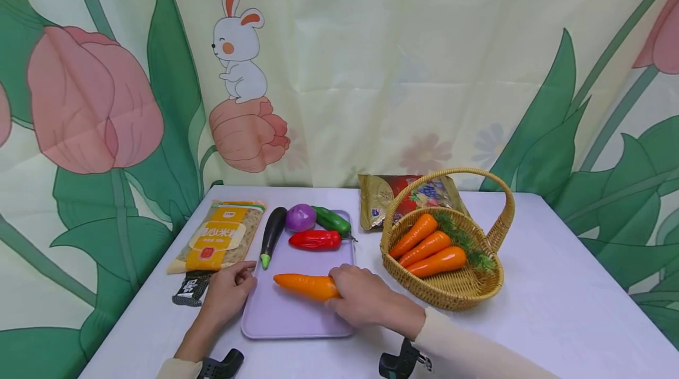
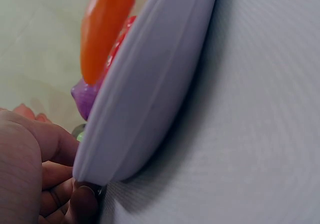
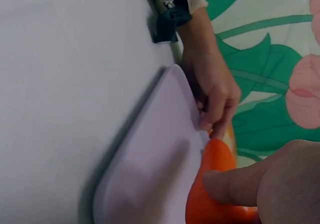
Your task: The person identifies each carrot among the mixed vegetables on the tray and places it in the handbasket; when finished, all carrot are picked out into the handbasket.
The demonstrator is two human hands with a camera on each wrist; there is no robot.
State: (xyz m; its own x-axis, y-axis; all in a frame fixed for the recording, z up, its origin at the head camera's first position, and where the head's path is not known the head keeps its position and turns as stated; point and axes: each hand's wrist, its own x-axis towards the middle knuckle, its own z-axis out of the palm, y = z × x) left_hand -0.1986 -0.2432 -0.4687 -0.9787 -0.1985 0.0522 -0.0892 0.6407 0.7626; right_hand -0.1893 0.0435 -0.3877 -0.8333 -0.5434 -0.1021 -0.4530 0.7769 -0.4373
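Observation:
My right hand (image 1: 366, 296) grips an orange carrot (image 1: 305, 286) by its thick end, its tip pointing left over a pale purple tray (image 1: 297, 332). In the right wrist view the thumb presses along the carrot (image 3: 212, 204). My left hand (image 1: 229, 290) holds the left rim of the tray, its curled fingers (image 2: 55, 144) at the edge in the left wrist view. Towards the back of the tray lie an eggplant (image 1: 273, 231), a purple onion (image 1: 300, 217), a green pepper (image 1: 331, 221) and a red pepper (image 1: 315, 240).
Right of the tray stands a wicker basket (image 1: 451, 302) with a tall handle, holding three carrots (image 1: 429, 247) with green tops. Behind it lies a gold and red packet (image 1: 378, 196). At left are a yellow-labelled bag (image 1: 220, 237) and a small black packet (image 1: 192, 289).

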